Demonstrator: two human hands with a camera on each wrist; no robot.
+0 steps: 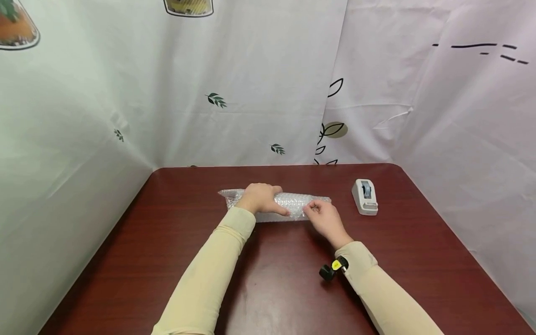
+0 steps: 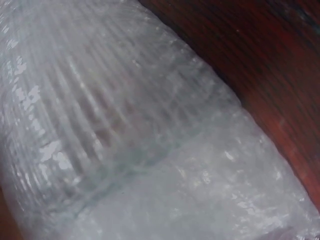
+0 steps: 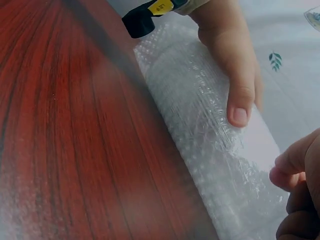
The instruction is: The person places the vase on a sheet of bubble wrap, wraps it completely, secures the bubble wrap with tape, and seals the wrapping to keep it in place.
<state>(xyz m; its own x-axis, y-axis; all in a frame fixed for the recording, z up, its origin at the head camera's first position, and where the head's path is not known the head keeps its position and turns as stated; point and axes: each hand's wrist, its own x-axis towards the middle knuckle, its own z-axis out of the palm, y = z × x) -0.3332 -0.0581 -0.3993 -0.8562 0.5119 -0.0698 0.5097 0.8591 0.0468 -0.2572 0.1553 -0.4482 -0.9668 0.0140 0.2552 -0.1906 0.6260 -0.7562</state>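
Note:
A glass-clear bubble-wrapped bundle (image 1: pixel 293 201) lies crosswise on the table, its wrap flattened at both ends. My left hand (image 1: pixel 261 197) grips it from above near its left half, thumb on the near side and the other fingers mostly hidden behind. At its right end, my right hand (image 1: pixel 326 218) has thumb and index fingertip pressed together, pinching what looks like a clear glossy strip against the wrap; the strip is hard to make out. In the left wrist view, ridged bubble wrap (image 2: pixel 110 100) fills most of the picture. What lies inside is blurred.
A white tape dispenser (image 1: pixel 365 197) stands on the table right of the bundle. The dark red-brown table (image 1: pixel 276 284) reaches back to a white printed curtain (image 1: pixel 251 83). A small black wrist camera (image 1: pixel 331 270) sticks out from the right cuff.

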